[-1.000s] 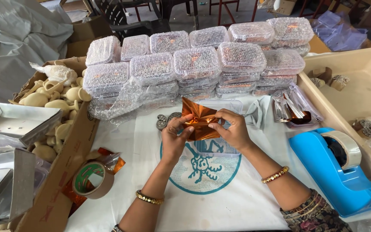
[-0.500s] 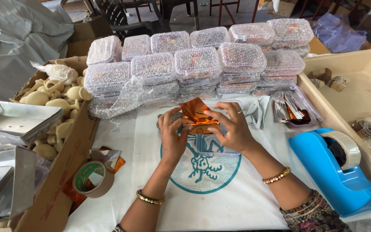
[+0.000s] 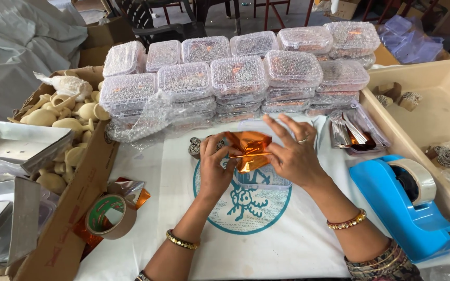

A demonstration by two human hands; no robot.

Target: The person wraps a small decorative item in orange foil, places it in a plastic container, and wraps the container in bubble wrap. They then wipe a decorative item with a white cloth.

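1. My left hand (image 3: pixel 215 170) pinches the near edge of the orange foil sheet (image 3: pixel 249 149) between thumb and fingers.
2. My right hand (image 3: pixel 294 154) lies on the foil's right side, fingers spread flat, not closed round it.
3. The foil sits over a clear plastic box (image 3: pixel 264 176) on the white cloth (image 3: pixel 266 244) covering the table, just before the stacked bubble-wrapped boxes (image 3: pixel 238 78).
4. A blue tape dispenser (image 3: pixel 406 203) stands to my right, a brown tape roll (image 3: pixel 106 216) to my left.

Blue tape dispenser (image 3: pixel 407 208) right; brown tape roll (image 3: pixel 105 216) left; bubble-wrapped boxes (image 3: pixel 238 75) stacked behind.
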